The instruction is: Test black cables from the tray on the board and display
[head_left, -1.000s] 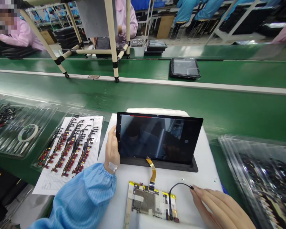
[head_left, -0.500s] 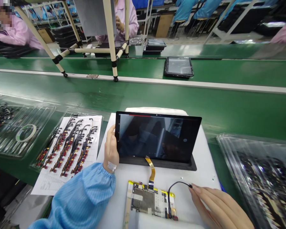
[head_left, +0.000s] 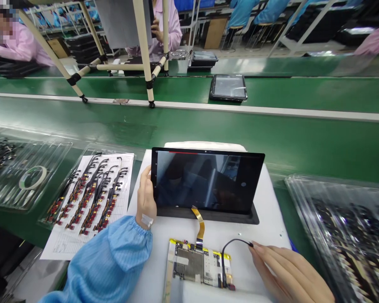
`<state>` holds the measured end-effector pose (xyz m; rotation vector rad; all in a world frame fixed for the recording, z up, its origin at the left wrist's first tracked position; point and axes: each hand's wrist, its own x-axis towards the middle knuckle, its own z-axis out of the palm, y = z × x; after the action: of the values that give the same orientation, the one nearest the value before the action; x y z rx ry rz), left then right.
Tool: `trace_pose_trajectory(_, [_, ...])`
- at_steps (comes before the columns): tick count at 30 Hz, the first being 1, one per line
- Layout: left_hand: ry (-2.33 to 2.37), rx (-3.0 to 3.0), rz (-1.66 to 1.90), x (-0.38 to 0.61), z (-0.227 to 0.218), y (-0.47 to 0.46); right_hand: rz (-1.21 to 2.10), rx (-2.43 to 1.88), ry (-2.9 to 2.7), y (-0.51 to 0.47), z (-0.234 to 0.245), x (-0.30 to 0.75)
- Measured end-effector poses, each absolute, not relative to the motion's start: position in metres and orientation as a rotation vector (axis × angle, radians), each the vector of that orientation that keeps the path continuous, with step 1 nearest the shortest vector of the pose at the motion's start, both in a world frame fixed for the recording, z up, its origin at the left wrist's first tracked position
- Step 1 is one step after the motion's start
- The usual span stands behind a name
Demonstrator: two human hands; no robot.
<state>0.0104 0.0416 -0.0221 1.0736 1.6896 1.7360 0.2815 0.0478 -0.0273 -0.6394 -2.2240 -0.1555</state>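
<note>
We see the left hand [head_left: 145, 198] gripping the left edge of a black glass tablet panel [head_left: 208, 181], its fingers closed around the rim; the panel stands tilted up, its lower edge against a matte black holder [head_left: 208, 215]. A narrow amber ribbon cable [head_left: 199, 223] runs from beneath the panel to a bare green-less circuit board [head_left: 189, 265] with metal shields and a yellow taped border, lying flat on the white surface [head_left: 265, 229]. The right hand [head_left: 290, 273] rests beside the board, its slender fingers [head_left: 271, 259] lying close together. A thin black cable [head_left: 230, 243] arcs up from the board, and its small plug end reaches the foremost fingertip; whether it is pinched we cannot tell. To the left lies a white printed sheet [head_left: 63, 242] bearing rows of black flex cables with red connectors [head_left: 94, 198] — beyond it, a ridged clear plastic tray [head_left: 25, 176] holds a roll of tape [head_left: 34, 177]. A pale blue ribbed sleeve [head_left: 104, 261] covers the left forearm.
</note>
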Motion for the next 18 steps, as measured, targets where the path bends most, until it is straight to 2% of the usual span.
trace_pose_trajectory(18, [1.666,1.026,1.783,0.003,-0.033,0.043,-0.132,-0.655,-2.222,0.044,-0.038,0.287])
